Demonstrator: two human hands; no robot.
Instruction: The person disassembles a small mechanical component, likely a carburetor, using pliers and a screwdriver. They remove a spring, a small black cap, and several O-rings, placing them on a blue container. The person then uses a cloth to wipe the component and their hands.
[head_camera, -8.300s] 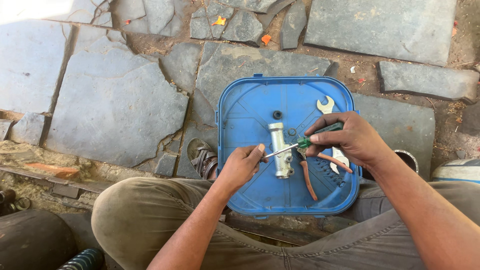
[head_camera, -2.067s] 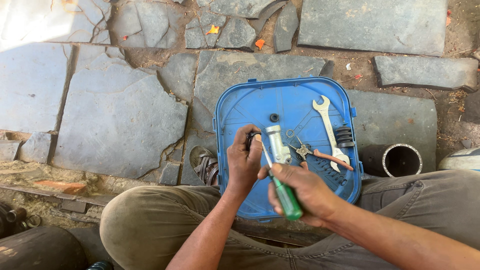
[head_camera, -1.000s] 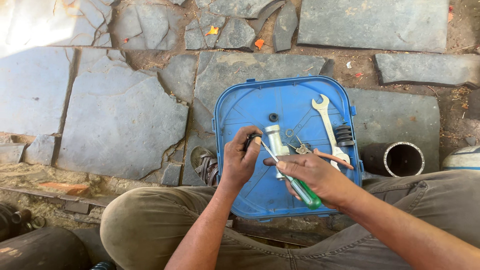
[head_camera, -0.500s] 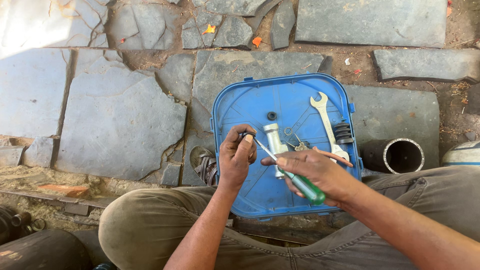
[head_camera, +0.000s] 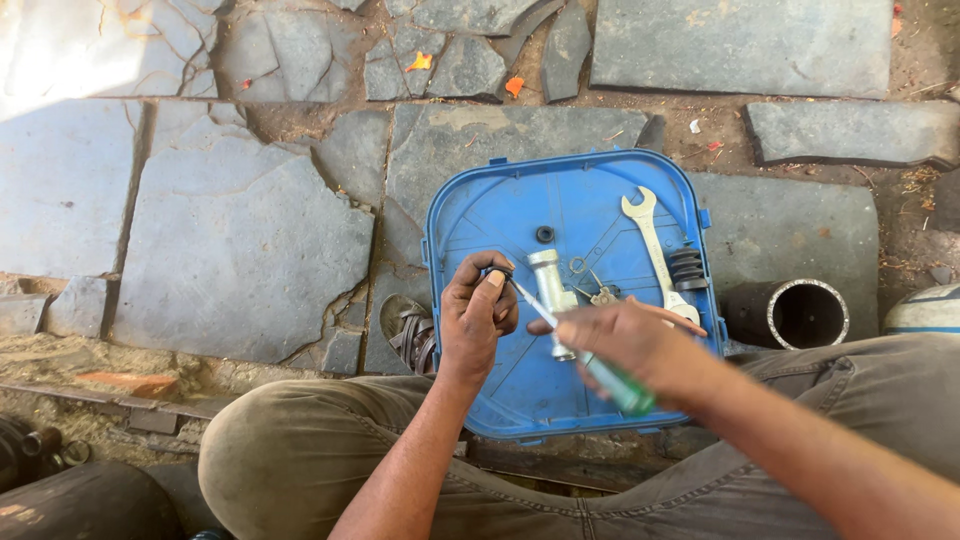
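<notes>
Screwdriver (head_camera: 590, 360): green-handled, gripped in my right hand (head_camera: 625, 345); the thin shaft runs up and to the left, and its tip meets my left hand.
Small dark part (head_camera: 494, 274): pinched at the tips of my left hand (head_camera: 478, 315), thumb and forefinger closed round it; too small to identify further.
Right fingers: clenched round the green handle, which sticks out below my palm toward my lap.
Left fingers: curled and grasping the small dark part, held above the left half of the blue lid.
Governing relation: the shaft's tip lies up-left of my right fingers, touching or just short of the pinched part; I cannot tell which. Long axis runs diagonally, handle low right, tip high left.
Nearer hand: left hand is at the tip; right hand is at the far end of the tool.
Metal cylinder (head_camera: 552, 300): lies on the lid just beside the shaft, between my two hands, long axis roughly away from me.
Blue lid (head_camera: 560, 190): upturned on the stone paving, serving as a tray.
Spanner (head_camera: 650, 240): lies on the lid's right side, apart from both hands.
Black spring (head_camera: 688, 270): at the lid's right edge.
Pipe section (head_camera: 800, 313): on the ground, right of the lid.
</notes>
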